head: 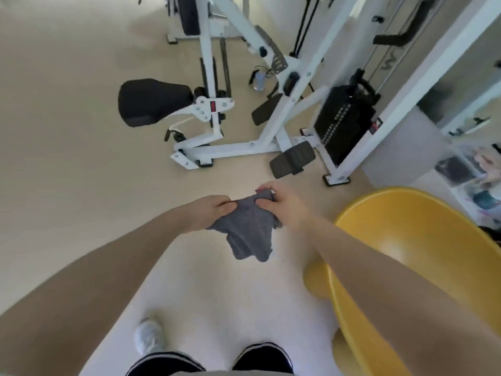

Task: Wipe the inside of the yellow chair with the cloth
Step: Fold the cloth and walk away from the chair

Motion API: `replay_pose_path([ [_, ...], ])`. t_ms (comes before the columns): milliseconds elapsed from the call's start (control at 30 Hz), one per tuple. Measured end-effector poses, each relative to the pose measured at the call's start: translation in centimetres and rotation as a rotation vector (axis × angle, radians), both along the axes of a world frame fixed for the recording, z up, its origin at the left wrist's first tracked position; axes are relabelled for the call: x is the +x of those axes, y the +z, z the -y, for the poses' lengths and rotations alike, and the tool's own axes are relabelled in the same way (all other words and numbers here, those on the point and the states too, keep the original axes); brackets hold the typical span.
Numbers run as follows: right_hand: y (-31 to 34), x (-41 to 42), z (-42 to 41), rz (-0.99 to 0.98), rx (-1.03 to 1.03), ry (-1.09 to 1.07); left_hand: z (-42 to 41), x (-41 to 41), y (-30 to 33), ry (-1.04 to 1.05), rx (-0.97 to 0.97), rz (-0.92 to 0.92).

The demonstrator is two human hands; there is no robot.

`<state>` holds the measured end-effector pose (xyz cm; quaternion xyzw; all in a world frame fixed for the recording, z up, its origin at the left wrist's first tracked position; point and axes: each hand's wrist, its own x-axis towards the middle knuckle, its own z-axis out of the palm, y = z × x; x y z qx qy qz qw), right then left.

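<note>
A grey cloth (250, 234) hangs in the air in front of me, held by both hands at its top edge. My left hand (214, 213) pinches its left side, and my right hand (282, 204) grips its bunched right corner. The yellow chair (412, 245) stands to my right, a rounded plastic shell with its hollow facing up. My right forearm crosses over the chair's near rim. The cloth is left of the chair and does not touch it.
A white gym machine (244, 109) with a black seat, foot pedals and a weight stack (344, 120) stands ahead on the beige floor. Clear storage boxes (471, 175) sit at the far right. My feet show at the bottom.
</note>
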<state>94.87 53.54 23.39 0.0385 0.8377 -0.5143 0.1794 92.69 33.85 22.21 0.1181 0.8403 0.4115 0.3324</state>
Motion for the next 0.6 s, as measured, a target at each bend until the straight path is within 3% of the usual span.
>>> replay_pose_path([
  [133, 0.9, -5.4, 12.0, 0.033, -0.08, 0.074, 12.3, -1.8, 1.4, 0.284, 0.127, 0.016],
  [333, 0.8, -11.9, 27.4, 0.109, -0.23, 0.022, 30.2, -4.5, 3.2, 0.389, 0.361, 0.19],
  [600, 0.8, -20.2, 39.6, 0.145, -0.372, -0.098, 39.6, -11.8, 4.2, 0.835, 0.73, 0.251],
])
